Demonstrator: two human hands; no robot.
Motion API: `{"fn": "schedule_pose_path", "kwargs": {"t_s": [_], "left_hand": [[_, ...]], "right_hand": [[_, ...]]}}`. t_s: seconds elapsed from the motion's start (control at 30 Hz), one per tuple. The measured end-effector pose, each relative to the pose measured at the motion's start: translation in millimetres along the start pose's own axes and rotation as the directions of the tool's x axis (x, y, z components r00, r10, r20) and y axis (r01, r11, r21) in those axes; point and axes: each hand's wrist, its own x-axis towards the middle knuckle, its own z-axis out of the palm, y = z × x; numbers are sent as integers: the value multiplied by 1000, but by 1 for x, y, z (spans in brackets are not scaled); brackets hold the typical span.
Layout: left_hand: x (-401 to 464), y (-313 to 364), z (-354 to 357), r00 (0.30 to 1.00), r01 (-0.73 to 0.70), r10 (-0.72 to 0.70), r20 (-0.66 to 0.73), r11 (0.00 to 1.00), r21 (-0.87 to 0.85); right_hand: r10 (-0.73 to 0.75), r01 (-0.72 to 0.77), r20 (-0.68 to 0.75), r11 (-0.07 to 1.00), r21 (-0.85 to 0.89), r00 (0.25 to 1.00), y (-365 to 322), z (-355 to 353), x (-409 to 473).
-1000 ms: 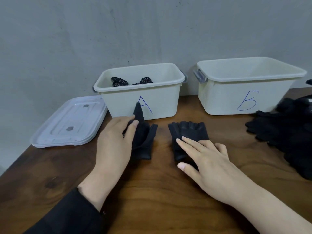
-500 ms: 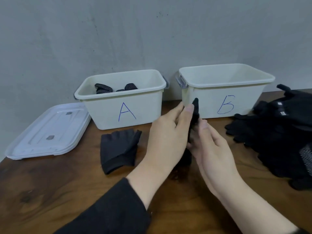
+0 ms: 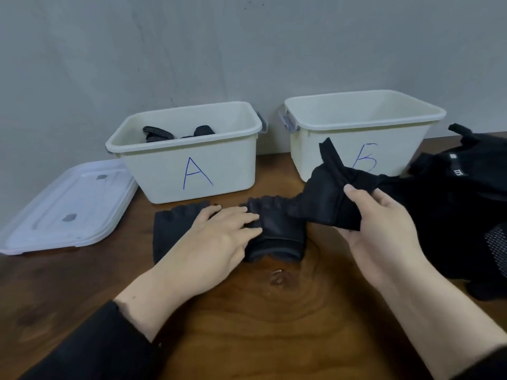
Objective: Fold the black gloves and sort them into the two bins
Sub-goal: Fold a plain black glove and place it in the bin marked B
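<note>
A black fingerless glove lies on the wooden table between my hands. My left hand presses its left end flat with straight fingers. My right hand pinches the glove's other end and holds it lifted in front of bin B. Another black glove lies flat to the left, partly under my left hand. Bin A holds dotted black gloves. A pile of black gloves lies at the right.
A clear plastic lid lies on the table left of bin A. Both bins stand against the grey wall. The glove pile reaches the right edge of view.
My hands have come apart: the left lowered onto the glove on the table, the right pulled its end up and to the right. The view shifted slightly.
</note>
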Motion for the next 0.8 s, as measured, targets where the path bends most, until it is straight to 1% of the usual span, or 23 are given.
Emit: {"fn": "schedule_pose_path", "kwargs": {"t_s": [0.1,0.17,0.23,0.27,0.33,0.37,0.43,0.5,0.53,0.57,0.63,0.7,0.73,0.77,0.8], "left_hand": [[-3,1,-1,999,50,-50,-16,998,45],[-4,2,0,999,52,-50,-18,996,68],[-5,3,3,999,47,-47,-10,997,59],[-6,2,3,998,55,-54,-13,998,41],[-8,0,3,996,78,-78,-38,997,-14],[-9,-2,3,995,85,-87,-53,996,-37],[-11,-5,4,993,90,-94,-67,994,-61],[-11,-8,5,991,103,-110,-78,991,-84],[-12,-8,5,988,113,-123,-91,988,-103],[-11,-9,5,985,124,-137,-106,985,-123],[-10,-10,1,976,147,-168,-139,978,-147],[-8,-13,-4,951,196,-229,-209,967,-166],[-8,-14,-8,924,232,-277,-265,955,-186],[-7,-16,-10,889,268,-324,-323,941,-207],[-7,-16,-12,858,290,-355,-371,931,-221]], "right_hand": [[-33,36,31,992,-119,999,-1,0,-1],[-47,54,39,977,-208,998,-2,0,-2],[-78,88,44,945,-314,996,-6,2,-3],[-124,136,57,911,-391,991,-9,5,-2],[-246,273,125,788,-552,961,-19,13,-1],[-303,347,177,720,-602,936,-24,20,0],[-389,473,283,595,-649,877,-31,35,3],[-443,554,367,436,-709,818,-27,46,9],[-433,573,415,347,-743,800,-21,49,10],[-387,583,468,270,-766,794,-11,51,9],[-202,602,572,146,-785,795,15,49,2],[5,632,632,0,-775,775,40,41,-9],[79,645,641,-58,-762,764,49,36,-13],[116,649,639,-93,-755,760,54,34,-16],[119,638,628,-98,-764,769,57,32,-15]]}}
